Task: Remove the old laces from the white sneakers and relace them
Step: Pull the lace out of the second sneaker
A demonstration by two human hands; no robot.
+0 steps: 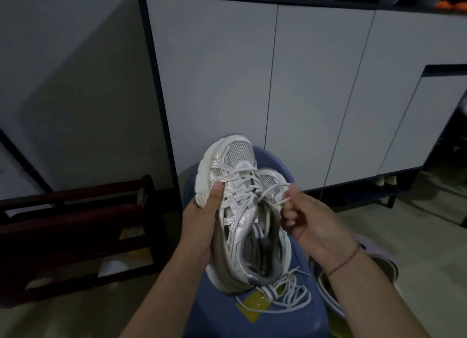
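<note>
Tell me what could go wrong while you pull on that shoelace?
1. The lace pinched by the right hand crosses other strands on the sneaker; a hard tug might tighten a snag instead of freeing it.
2. The left hand holds the sneaker only by its side, so it could twist or slip.
3. The loose lace lies near the edge of the blue stool and may slide off.

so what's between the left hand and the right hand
The laced upper of the white sneaker: the left hand grips its side, and the right hand pinches a lace end. This shows in the head view.
</note>
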